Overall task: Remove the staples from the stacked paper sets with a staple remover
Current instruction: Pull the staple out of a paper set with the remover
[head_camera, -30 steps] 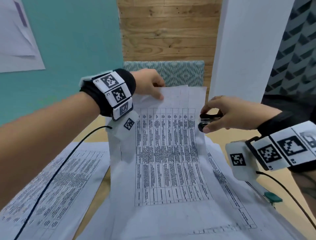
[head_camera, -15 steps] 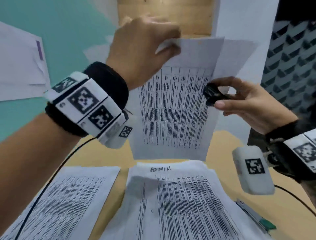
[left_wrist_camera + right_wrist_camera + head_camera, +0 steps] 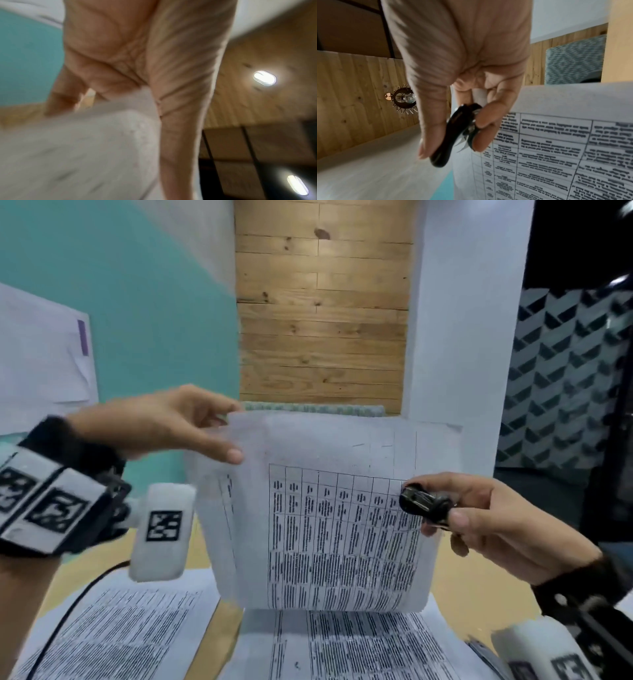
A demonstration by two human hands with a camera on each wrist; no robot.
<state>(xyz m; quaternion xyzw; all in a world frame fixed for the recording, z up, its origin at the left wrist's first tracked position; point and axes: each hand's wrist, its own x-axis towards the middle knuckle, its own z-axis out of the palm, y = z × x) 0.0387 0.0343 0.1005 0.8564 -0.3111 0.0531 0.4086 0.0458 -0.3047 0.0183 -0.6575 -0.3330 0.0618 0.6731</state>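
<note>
A printed paper set (image 3: 335,525) hangs upright in the air above the desk, its table of text facing me. My left hand (image 3: 191,429) pinches its top left corner between thumb and fingers. My right hand (image 3: 479,518) grips a black staple remover (image 3: 423,505) at the set's right edge, thumb on one side and fingers on the other. In the right wrist view the staple remover (image 3: 453,135) shows metal claws beside the paper set (image 3: 556,148). The left wrist view is blurred and shows my left hand (image 3: 137,67) on white paper (image 3: 77,148).
More printed paper sets lie on the wooden desk (image 3: 479,587): one stack below the lifted set (image 3: 342,645) and another at the left (image 3: 113,635). A cable (image 3: 68,611) crosses the left stack. A white pillar (image 3: 455,337) and a patterned chair back (image 3: 308,409) stand behind.
The lifted paper set has come down from high in front of me to just above the desk stack. My left hand dropped with it; the right hand stays at its right edge with the remover.
</note>
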